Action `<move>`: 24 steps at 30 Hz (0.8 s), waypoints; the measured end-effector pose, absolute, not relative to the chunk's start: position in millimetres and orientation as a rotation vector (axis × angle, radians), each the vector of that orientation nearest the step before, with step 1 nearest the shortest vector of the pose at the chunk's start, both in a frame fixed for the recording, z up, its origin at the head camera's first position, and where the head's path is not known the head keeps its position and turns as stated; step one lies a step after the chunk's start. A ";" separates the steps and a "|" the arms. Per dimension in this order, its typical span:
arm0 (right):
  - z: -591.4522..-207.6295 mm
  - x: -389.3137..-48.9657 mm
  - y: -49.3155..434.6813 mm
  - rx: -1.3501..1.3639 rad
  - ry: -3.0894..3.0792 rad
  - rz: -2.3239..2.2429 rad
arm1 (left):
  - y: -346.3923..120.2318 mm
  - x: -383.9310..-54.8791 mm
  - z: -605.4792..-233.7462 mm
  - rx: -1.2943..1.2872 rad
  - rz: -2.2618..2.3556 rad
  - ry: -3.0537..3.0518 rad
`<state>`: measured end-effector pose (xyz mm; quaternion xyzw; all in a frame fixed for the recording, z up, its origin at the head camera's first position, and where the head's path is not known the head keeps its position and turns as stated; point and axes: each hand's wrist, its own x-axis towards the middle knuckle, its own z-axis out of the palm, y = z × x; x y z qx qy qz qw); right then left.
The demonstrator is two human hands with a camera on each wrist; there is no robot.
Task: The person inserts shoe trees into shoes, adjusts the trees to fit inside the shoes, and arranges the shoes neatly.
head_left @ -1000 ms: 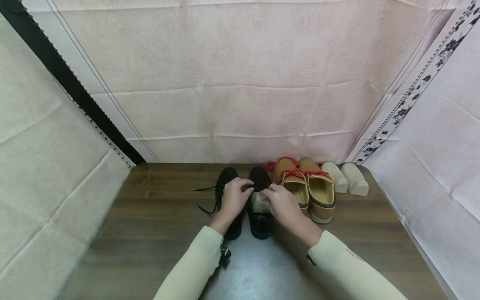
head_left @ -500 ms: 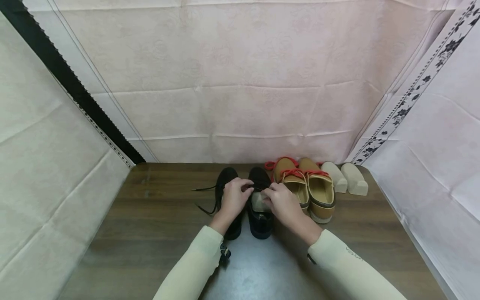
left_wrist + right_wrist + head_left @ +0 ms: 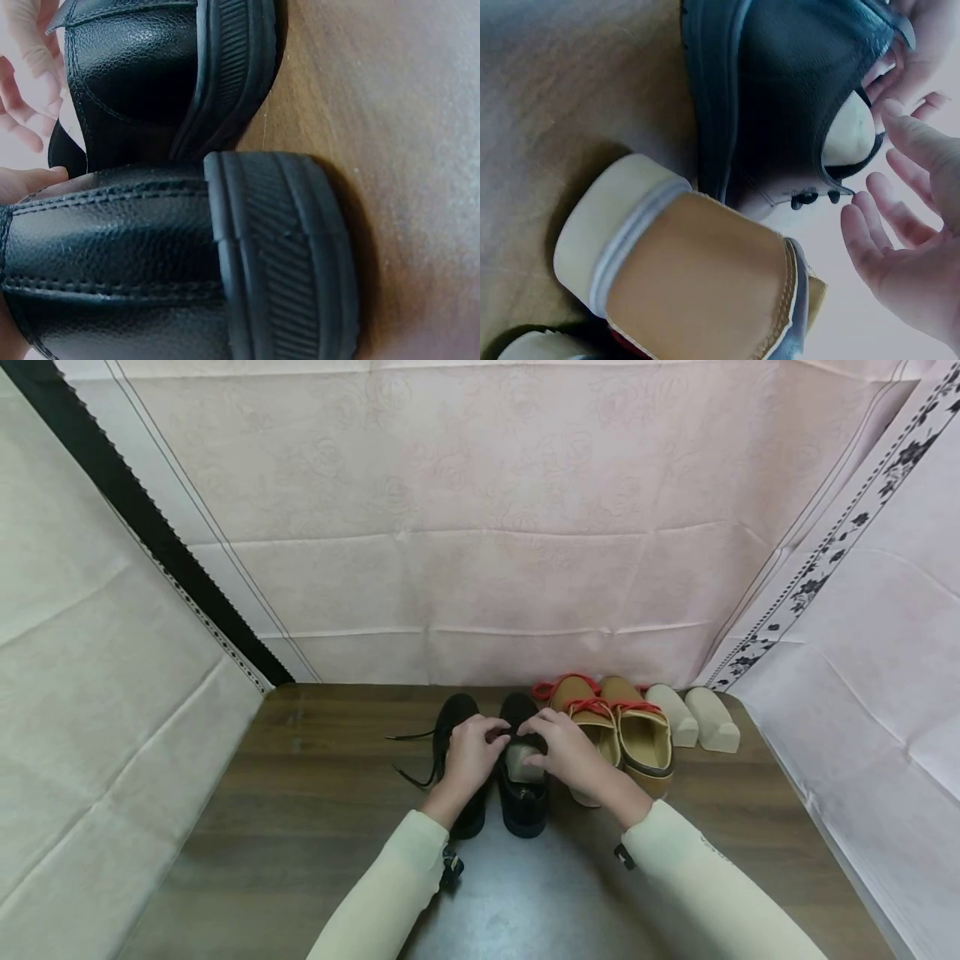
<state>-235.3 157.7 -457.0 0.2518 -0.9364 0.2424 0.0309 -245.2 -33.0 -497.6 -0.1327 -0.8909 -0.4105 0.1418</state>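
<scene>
A black leather shoe lies toe outward between left hand and right hand. Beside its opening, the right grip is relaxed, empty; whether the left pinches anything is unclear.

Before you, the black shoe looks like glossy, pebbled leather, its sole like matt, ribbed rubber; the tan shoe seems smooth leather, the floor shiny wood, the hanging creased cloth, your sleeve matt cloth
</scene>
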 end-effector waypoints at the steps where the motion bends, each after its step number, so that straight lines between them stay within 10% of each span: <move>1: -456.1 -236.8 158.2 0.780 -2.901 0.761 | -32.9 -245.2 -497.5 -0.382 -1.186 -2.572; 24: -462.1 -246.9 154.5 0.759 -2.954 0.779 | -33.5 -246.0 -500.0 -0.393 -1.202 -2.564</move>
